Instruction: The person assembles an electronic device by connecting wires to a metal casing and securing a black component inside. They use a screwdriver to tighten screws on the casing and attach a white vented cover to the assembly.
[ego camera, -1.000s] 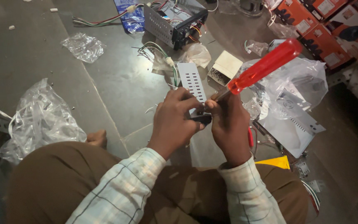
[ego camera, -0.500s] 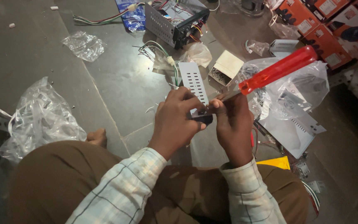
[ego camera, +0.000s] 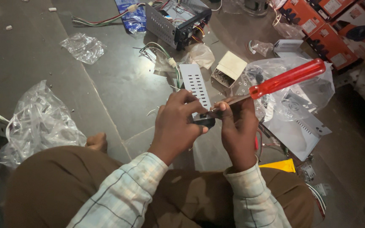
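Centrally, the left hand point(ego camera: 175, 126) grips a slotted grey metal plate point(ego camera: 196, 86) and small black part point(ego camera: 203, 121); the right hand point(ego camera: 238, 126) clasps a red-handled screwdriver point(ego camera: 288, 78).

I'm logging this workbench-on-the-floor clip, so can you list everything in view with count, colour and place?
slotted metal plate: one, grey, held up at centre
screwdriver: one, red handle, slanting up to the right
open electronic unit: one, black and grey, top centre
wire bundle: one, green and white, below the unit
clear plastic bags: several, on the floor at left and right
cardboard boxes: several, orange, top right
small box: one, pale, right of the plate
yellow piece: one, by the right knee
left hand: gripping the plate's lower end
right hand: holding the screwdriver shaft
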